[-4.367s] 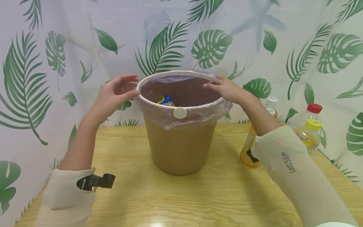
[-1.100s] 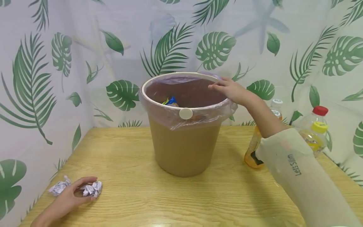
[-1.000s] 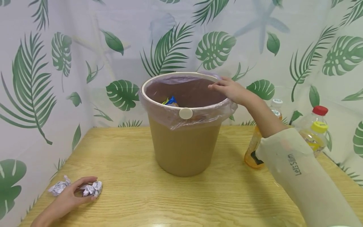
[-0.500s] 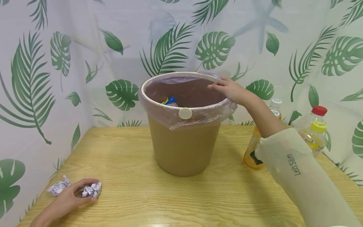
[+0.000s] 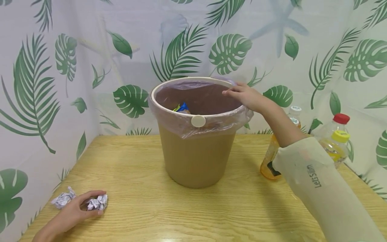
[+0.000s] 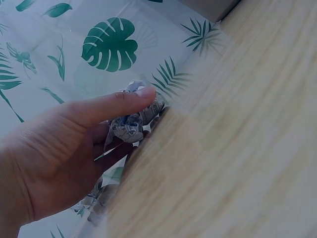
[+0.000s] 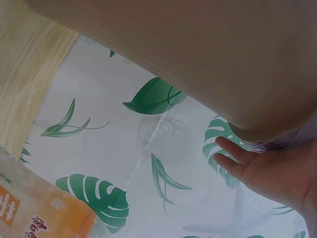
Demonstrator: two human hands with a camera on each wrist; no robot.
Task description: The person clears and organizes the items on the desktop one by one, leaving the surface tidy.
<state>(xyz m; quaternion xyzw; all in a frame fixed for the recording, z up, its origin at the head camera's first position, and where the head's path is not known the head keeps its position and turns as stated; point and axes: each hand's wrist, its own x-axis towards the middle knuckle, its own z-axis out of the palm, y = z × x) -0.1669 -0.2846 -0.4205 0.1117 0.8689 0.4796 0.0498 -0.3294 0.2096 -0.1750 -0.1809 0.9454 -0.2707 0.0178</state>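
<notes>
At the table's left front, my left hand [image 5: 72, 212] holds a crumpled paper ball [image 5: 98, 202] between thumb and fingers. The left wrist view shows the thumb across this paper ball [image 6: 130, 121], fingers behind it. A second crumpled paper ball [image 5: 62, 199] lies just behind that hand. My right hand [image 5: 246, 97] grips the right rim of a tan trash can [image 5: 196, 158], thumb over the inside. In the right wrist view, two fingers of the right hand [image 7: 277, 173] reach along the can's outside. A purple bag [image 5: 181, 126] lines the can.
A blue and yellow wrapper [image 5: 182, 108] shows inside the can. Bottles stand at the right: an orange bottle [image 5: 269, 159] behind the right forearm, one with a yellow cap [image 5: 340, 135], another with a red cap [image 5: 341, 118]. Leaf-print cloth [image 5: 127, 60] surrounds the wooden table [image 5: 136, 188].
Over four seconds ago my left hand was at the can's left rim; it has come down left to the paper ball. In the last second both hands stay nearly still.
</notes>
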